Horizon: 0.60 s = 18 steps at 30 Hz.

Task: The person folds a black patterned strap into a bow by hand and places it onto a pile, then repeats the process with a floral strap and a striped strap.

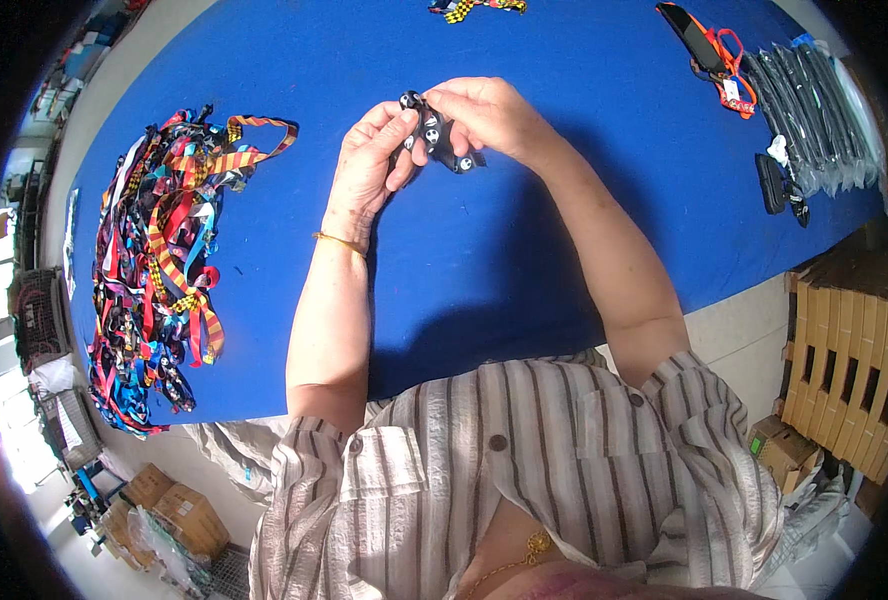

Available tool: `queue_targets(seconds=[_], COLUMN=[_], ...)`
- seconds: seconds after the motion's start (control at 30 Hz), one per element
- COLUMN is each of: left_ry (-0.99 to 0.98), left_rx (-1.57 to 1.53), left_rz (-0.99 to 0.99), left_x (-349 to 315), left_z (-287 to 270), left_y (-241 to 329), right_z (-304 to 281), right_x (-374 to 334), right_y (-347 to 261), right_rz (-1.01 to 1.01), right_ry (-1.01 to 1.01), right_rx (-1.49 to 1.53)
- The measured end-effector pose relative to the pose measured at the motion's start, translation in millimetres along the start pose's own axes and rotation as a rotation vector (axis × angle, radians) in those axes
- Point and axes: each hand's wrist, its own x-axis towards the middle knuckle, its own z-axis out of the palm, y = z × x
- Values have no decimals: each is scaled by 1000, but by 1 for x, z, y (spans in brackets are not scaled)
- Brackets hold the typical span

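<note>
Head view: your left hand [376, 150] and right hand [479, 115] pinch one black-and-white patterned ribbon [432, 136] over the blue table covering [464, 260], seemingly to hold its folds together; a colourful ribbon heap [149, 270] lies leftward, probably for easy reach.

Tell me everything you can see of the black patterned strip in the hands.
The black strip has round white motifs with dark marks and looks like soft fabric. It is bunched or folded, with one part at the top between the hands and another sticking out below, toward the right. The left hand and right hand both grip it over the blue tablecloth. The fingers hide much of it, so its full length cannot be told.
</note>
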Motion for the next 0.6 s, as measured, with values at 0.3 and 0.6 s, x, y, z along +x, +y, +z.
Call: queue_targets(seconds=[0.3,0.6], left_ry=[123,138], left_rx=[32,42], left_rz=[49,50], left_x=[4,2], left_z=[2,1], left_y=[-4,-1], right_z=[-6,-4], right_x=[4,7], right_y=[9,11], right_rz=[-48,-140], right_ry=[28,177], right_rx=[12,32])
